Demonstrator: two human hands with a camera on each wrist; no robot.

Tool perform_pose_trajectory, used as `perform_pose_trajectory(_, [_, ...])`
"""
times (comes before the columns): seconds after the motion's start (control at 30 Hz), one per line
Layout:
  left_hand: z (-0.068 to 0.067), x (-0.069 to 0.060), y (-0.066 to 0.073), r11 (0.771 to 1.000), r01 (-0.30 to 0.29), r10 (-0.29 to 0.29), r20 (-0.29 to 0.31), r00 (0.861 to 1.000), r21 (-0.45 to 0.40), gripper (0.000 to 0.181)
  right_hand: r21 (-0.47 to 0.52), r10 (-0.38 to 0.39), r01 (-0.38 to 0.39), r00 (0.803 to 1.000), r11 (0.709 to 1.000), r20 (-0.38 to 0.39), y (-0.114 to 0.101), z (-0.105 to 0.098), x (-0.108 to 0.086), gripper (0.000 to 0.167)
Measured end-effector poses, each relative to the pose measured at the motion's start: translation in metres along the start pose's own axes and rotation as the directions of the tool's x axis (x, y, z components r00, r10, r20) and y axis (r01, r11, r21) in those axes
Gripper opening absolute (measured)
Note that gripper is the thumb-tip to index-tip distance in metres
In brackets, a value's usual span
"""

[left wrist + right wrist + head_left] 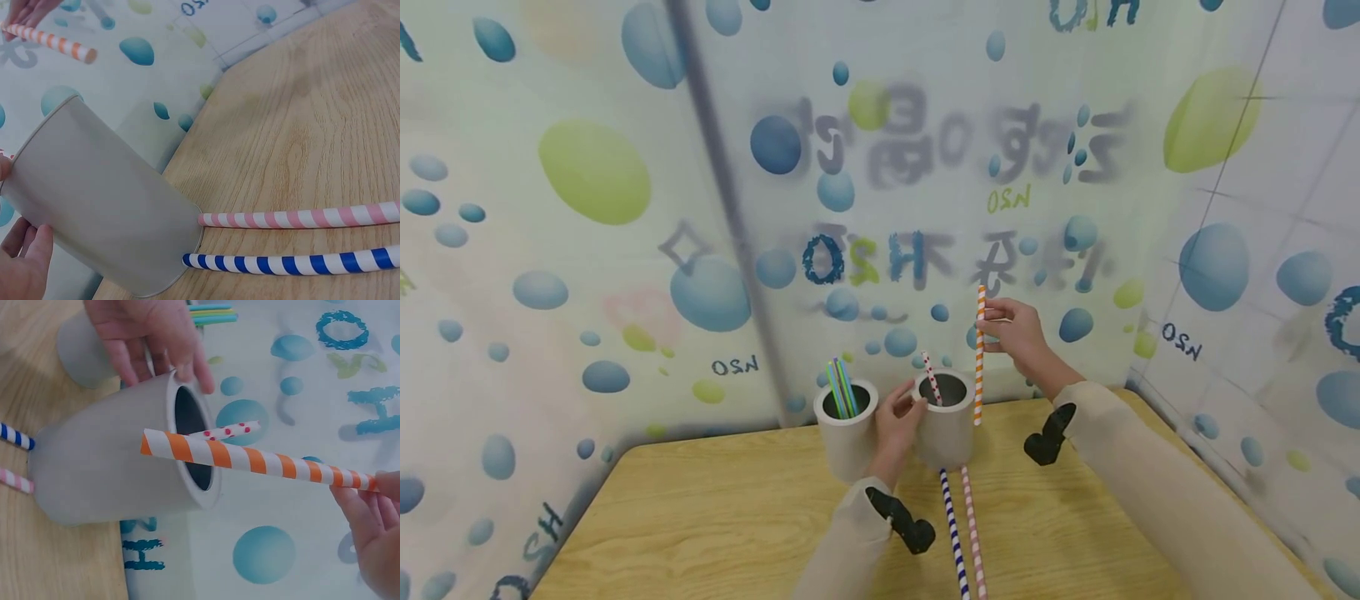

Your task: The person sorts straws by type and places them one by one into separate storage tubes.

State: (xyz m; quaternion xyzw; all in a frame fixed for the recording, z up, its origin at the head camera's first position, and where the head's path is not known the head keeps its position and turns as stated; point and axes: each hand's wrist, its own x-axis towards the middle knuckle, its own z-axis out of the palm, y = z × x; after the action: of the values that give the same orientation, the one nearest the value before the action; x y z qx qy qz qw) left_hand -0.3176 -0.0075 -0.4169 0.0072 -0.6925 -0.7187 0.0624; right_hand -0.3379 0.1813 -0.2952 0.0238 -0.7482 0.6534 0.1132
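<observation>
My right hand (1018, 333) pinches an orange-and-white striped paper straw (979, 367) near its upper end. The straw is upright, just right of the right grey cup (945, 433), its lower end beside the cup's outer wall. In the right wrist view that straw (250, 459) passes in front of the cup's mouth. Inside this cup leans a white straw with red dots (932, 379). My left hand (897, 425) touches the cup's left side and rim with its fingertips. To its left stands a second grey cup (848, 446) with several thin coloured straws (842, 389).
A blue-and-white striped straw (953, 529) and a pink-and-white striped straw (973, 529) lie side by side on the wooden table (722, 508), in front of the right cup. Behind the table hangs a patterned curtain (625, 350).
</observation>
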Motion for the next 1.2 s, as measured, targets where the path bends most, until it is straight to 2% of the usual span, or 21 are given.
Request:
perform_pose_trajectory(0.33, [0.001, 0.0, -0.002, 0.999, -0.041, 0.041, -0.002, 0.999, 0.0, 0.04, 0.013, -0.061, 0.061, 0.998, 0.998, -0.013, -0.021, 0.015, 0.015, 0.043])
perform_pose_trajectory(0.5, [0.002, 0.001, -0.002, 0.999, -0.048, 0.048, -0.016, 0.999, 0.004, 0.039, 0.007, -0.092, 0.093, 0.996, 0.996, -0.019, -0.022, 0.024, 0.022, 0.042])
perform_pose_trajectory(0.77, [0.001, 0.001, -0.004, 0.999, -0.03, 0.03, -0.016, 0.999, -0.011, 0.039, -0.03, -0.112, 0.113, 0.993, 0.993, 0.031, -0.002, 0.039, 0.019, 0.04])
perform_pose_trajectory(0.9, [0.001, 0.0, -0.004, 1.0, -0.029, 0.029, -0.008, 1.0, -0.011, 0.039, -0.015, -0.098, 0.099, 0.994, 0.995, 0.055, 0.009, 0.042, 0.016, 0.039])
perform_pose_trajectory(1.2, [0.002, -0.001, -0.002, 0.999, -0.042, 0.041, -0.031, 0.999, -0.008, 0.039, -0.024, -0.045, 0.047, 0.996, 0.999, 0.078, 0.034, 0.046, 0.01, 0.036])
